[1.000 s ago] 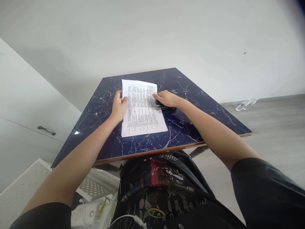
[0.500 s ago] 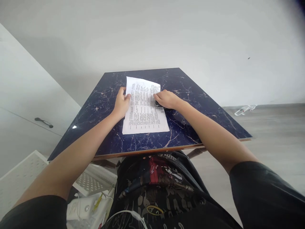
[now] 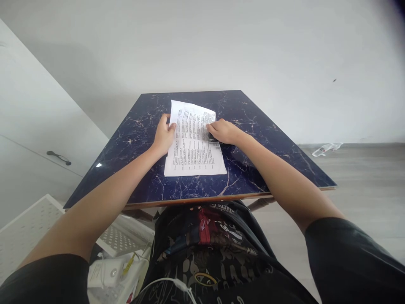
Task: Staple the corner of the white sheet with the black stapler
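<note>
Printed sheets of paper (image 3: 193, 147) lie on the dark blue marbled table, their far edge raised a little. My left hand (image 3: 164, 134) grips the papers' left edge, thumb on top and the other fingers partly hidden behind. At the right edge, my right hand (image 3: 223, 131) is closed over a small black object (image 3: 212, 138), which looks like a stapler and sits across the paper's edge. Most of that object is hidden under my right hand.
The table (image 3: 253, 109) stands against a pale wall. A white perforated basket (image 3: 120, 238) with a white device and cables is at the lower left. A cabinet handle (image 3: 58, 158) shows at the left. Clear plastic (image 3: 326, 148) lies on the floor at the right.
The view has shifted slightly, so papers and hands appear a little further right. Both hands keep the same hold on the paper and the black object.
</note>
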Available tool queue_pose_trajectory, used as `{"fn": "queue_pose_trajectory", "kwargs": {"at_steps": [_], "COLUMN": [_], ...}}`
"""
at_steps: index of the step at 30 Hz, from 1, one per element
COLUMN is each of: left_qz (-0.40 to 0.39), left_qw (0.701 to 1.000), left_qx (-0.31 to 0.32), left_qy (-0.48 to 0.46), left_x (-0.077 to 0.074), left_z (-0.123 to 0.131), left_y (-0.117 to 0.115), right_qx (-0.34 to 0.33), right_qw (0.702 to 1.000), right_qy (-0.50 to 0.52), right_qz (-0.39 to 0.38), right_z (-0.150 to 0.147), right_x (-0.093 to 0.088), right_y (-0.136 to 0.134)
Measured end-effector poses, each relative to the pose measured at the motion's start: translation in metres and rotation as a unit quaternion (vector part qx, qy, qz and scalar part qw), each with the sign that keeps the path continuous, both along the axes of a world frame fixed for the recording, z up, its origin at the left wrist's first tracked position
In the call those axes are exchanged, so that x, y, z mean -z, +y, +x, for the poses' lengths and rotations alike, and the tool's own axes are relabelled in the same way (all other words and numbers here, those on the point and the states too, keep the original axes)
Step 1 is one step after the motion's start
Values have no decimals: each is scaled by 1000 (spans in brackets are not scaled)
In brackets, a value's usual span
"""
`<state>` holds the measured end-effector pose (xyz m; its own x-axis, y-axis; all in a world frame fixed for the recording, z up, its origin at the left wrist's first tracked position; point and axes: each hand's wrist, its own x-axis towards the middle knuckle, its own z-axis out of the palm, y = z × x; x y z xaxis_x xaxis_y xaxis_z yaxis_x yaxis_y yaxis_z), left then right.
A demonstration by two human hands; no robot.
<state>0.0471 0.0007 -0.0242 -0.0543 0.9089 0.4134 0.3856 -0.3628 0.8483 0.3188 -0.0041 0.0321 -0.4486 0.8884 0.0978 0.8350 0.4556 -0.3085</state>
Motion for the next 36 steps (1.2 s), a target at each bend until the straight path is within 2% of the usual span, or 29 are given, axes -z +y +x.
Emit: {"fn": "queue_pose_trajectory", "kwargs": {"at_steps": [7,14,19,23,28,32,34,36], "left_qz": [3,7,16,17,18,-7,-27,-42], "left_qw": [1000,1000,1000,1000,1000,996,989,980], "left_qx": [-7,0,0,4,6,-34,-54,-63], "left_qy": [15,4,-10,-9,6,82,138,184], "left_x": [-2,-1,0,-2,-4,-6,-7,-9], "left_z": [2,1,2,1,-2,-9,-13,-16], "left_y": [-1,-2,0,-1,0,2,2,1], "right_qx": [-14,-5,-5,-21,21,58,43,1], "right_qw": [999,993,984,983,997,998,999,998], "right_qy": [-17,-97,-154,-162,-52,-5,25,42], "right_qz": [29,73,86,83,52,28,-1,-42], "right_z": [0,-5,-16,-19,-1,26,43,60], "right_x": [6,5,11,11,3,-2,-6,-10], "right_y": [4,-3,-8,-10,-2,12,18,20]}}
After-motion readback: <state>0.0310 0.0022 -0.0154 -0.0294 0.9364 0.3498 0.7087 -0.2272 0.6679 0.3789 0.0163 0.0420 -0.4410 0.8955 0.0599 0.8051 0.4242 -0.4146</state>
